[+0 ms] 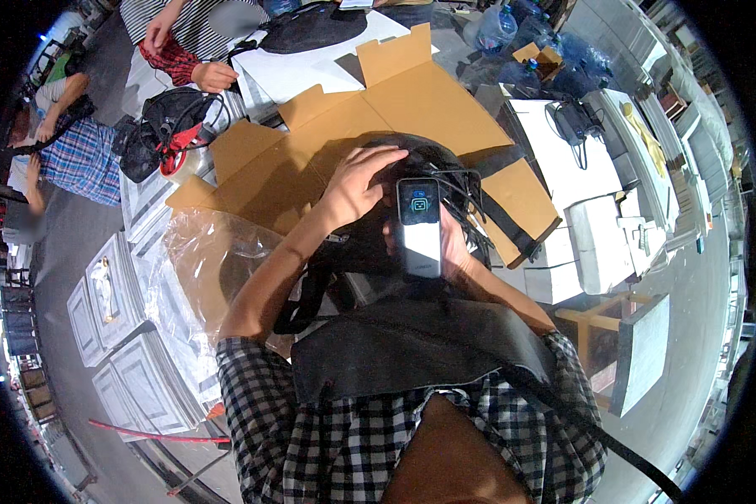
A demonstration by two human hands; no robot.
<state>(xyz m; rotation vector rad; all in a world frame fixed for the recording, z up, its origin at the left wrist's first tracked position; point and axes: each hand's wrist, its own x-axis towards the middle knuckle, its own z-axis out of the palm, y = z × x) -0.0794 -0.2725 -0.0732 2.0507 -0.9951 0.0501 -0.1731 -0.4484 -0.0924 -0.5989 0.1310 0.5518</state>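
Grip of the right hand (455, 245) cannot be told behind the phone (421, 239). With the left hand (354, 186) opened over it, the bag (363, 237) is best kept steady

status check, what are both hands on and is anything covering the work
Right hand gripping rectangular device, screen lit. Left hand open over black bag, contact unclear. Device face uncovered; black strap lying over opened cardboard.

Device (421, 244) in right hand (454, 245) — left hand (356, 186) over black bag (366, 232).
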